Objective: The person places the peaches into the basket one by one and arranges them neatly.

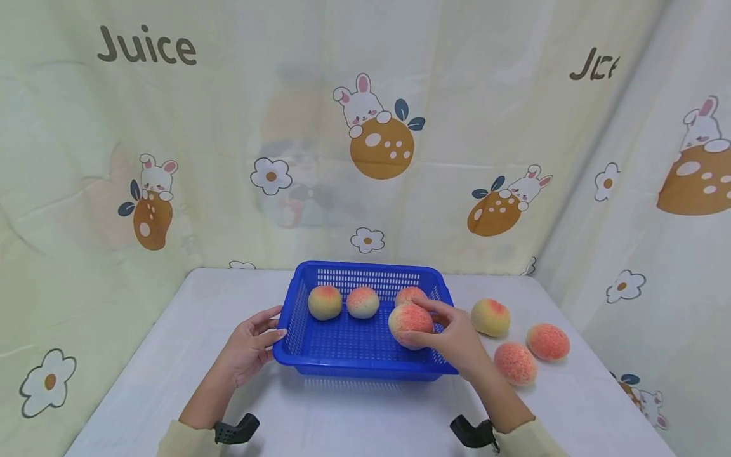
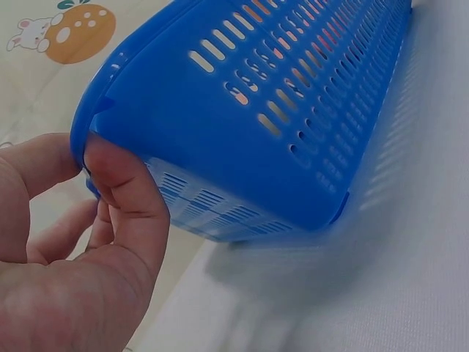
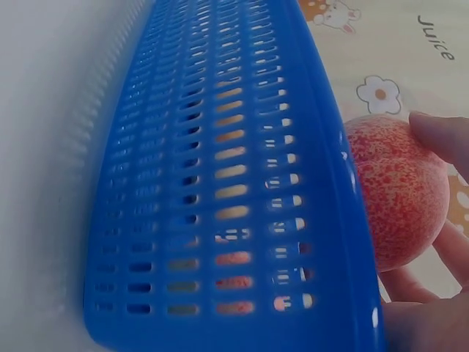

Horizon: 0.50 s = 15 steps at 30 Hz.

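Observation:
A blue plastic basket [image 1: 354, 363] with slotted walls stands on the table, three peaches inside: a yellowish peach [image 1: 325, 303], a pinker peach [image 1: 362, 303], and another peach [image 1: 410, 294] partly hidden at the right. At the basket's left end, my left hand [image 1: 251, 348] pinches the rim [image 2: 86, 110] between thumb and curled fingers. My right hand [image 1: 457, 336] holds a pink and yellow peach [image 1: 410, 322] over the right part of the basket. In the right wrist view, this held peach [image 3: 399, 191] shows just past the rim, thumb and fingers around it.
Right of the basket lie three more peaches: a yellow peach [image 1: 490, 317], a pink peach [image 1: 516, 364] and another pink peach [image 1: 548, 342]. A white cloth covers the table [image 1: 342, 422]. Behind it hangs a printed curtain [image 1: 308, 127], which continues along both sides.

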Each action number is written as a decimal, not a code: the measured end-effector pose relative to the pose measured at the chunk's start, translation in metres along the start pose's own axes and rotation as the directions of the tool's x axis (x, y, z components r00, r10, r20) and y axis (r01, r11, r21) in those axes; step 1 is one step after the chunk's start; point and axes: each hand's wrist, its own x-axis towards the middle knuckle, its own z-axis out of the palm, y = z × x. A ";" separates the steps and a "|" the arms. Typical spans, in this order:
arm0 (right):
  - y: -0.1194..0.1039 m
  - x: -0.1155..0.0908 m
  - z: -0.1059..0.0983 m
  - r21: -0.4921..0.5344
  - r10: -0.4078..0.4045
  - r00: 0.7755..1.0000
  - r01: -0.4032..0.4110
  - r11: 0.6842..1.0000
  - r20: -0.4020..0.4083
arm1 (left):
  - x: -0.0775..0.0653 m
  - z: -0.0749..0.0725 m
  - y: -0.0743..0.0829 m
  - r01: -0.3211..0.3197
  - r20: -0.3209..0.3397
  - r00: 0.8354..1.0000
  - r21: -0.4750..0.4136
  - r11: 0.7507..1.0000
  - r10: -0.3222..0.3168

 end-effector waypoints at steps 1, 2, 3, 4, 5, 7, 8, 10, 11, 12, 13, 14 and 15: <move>-0.001 0.001 0.002 -0.001 0.003 1.000 -0.003 1.000 0.002 | 0.000 0.000 0.000 0.001 -0.001 1.000 0.000 1.000 -0.001; -0.001 0.002 0.003 -0.002 0.007 1.000 -0.007 1.000 0.005 | 0.000 0.000 0.000 0.002 -0.002 1.000 -0.001 1.000 -0.002; -0.002 0.003 0.005 0.003 0.010 1.000 -0.010 1.000 0.009 | 0.000 0.000 0.001 0.003 -0.002 1.000 -0.001 1.000 -0.003; -0.003 0.004 0.006 0.011 0.012 1.000 -0.012 1.000 0.012 | 0.000 0.000 0.001 0.004 -0.003 1.000 -0.004 1.000 -0.004; -0.004 0.005 0.008 0.016 0.013 1.000 -0.013 1.000 0.014 | 0.000 0.000 0.001 0.004 -0.002 1.000 -0.005 1.000 -0.004; -0.006 0.007 0.011 0.029 0.017 1.000 -0.018 0.999 0.022 | -0.001 0.000 0.001 0.006 -0.001 1.000 -0.005 1.000 -0.006; -0.006 0.008 0.012 0.038 0.017 0.999 -0.018 0.999 0.028 | -0.001 0.000 0.001 0.006 -0.001 1.000 -0.005 1.000 -0.006; -0.008 0.010 0.015 0.047 0.013 0.999 -0.015 0.999 0.035 | -0.001 0.000 0.001 0.006 0.001 1.000 -0.006 1.000 -0.006; -0.009 0.011 0.016 0.052 0.011 0.999 -0.013 0.999 0.039 | -0.001 -0.001 0.001 0.007 0.002 1.000 -0.005 1.000 -0.007; -0.010 0.011 0.017 0.055 0.010 0.999 -0.013 0.998 0.044 | -0.001 -0.001 0.000 0.007 0.001 1.000 -0.005 1.000 -0.007; -0.010 0.012 0.018 0.062 0.010 0.999 -0.013 0.998 0.048 | -0.001 -0.001 0.000 0.008 0.002 1.000 -0.006 1.000 -0.008; -0.011 0.013 0.019 0.062 0.008 0.999 -0.011 0.998 0.048 | -0.001 -0.001 0.000 0.008 0.003 1.000 -0.006 1.000 -0.008; -0.011 0.014 0.020 0.059 0.007 0.999 -0.010 0.998 0.047 | -0.001 -0.001 0.000 0.008 0.004 1.000 -0.005 1.000 -0.008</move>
